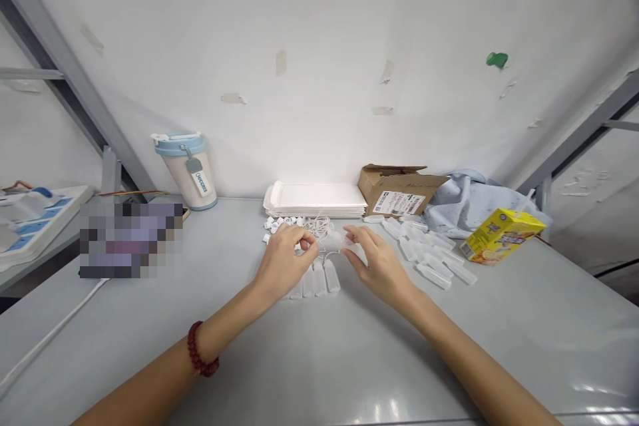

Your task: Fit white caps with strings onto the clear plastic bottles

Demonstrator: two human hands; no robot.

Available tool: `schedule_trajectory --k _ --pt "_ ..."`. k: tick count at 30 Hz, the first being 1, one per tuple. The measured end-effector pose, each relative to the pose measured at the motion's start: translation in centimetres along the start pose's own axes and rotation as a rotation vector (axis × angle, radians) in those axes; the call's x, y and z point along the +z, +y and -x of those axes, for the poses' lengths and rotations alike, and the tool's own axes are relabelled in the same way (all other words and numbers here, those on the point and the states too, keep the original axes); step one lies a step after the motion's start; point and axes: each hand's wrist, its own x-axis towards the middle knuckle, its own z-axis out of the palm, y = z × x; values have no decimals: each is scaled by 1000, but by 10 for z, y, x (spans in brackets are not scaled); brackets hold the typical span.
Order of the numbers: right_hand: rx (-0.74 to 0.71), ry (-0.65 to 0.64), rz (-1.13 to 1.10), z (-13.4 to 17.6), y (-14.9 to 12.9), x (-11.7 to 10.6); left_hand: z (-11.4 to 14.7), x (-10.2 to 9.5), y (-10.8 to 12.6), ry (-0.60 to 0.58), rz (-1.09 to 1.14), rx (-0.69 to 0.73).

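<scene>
My right hand (382, 263) is closed, thumb and fingers pinching a small translucent plastic bottle (335, 240) that points toward my left hand. My left hand (287, 259) is curled with its fingertips in a pinch; what they hold, if anything, is too small to make out. Just below the hands lie several flat translucent bottles (319, 278) in a row, thin white cord at their tops. Behind the hands sits a tangle of white cords (319, 226). Small white caps (283, 221) are scattered by my left hand, partly hidden by it. Loose translucent bottles (432, 256) spread out to the right.
A stack of white trays (314, 200) and an open cardboard box (399, 192) stand against the wall. To the right are a yellow drink carton (502, 236) and a pale blue cloth (459, 203). A tumbler (187, 173), a blurred-out phone (132, 241) and a power strip (44, 223) are left.
</scene>
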Motion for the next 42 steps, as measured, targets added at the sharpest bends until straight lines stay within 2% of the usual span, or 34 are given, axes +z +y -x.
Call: schedule_trajectory --k 5,17,21,26,32,36,42 --pt "23 4 -20 0 -1 0 0 -2 2 11 -4 -5" --pt "-38 -17 -22 0 -4 -2 0 -1 -2 41 -33 29" --pt "-55 -10 -20 0 -4 -2 0 1 -4 65 -97 92" --pt "-83 -18 -27 1 -5 -1 1 6 -5 88 -158 235" --pt "-148 -18 -10 1 -7 -2 4 6 -5 79 -122 308" --pt "-178 0 -52 0 -9 -3 6 5 0 6 -56 260" --pt "-195 1 -155 1 -9 -2 5 4 5 -59 93 42"
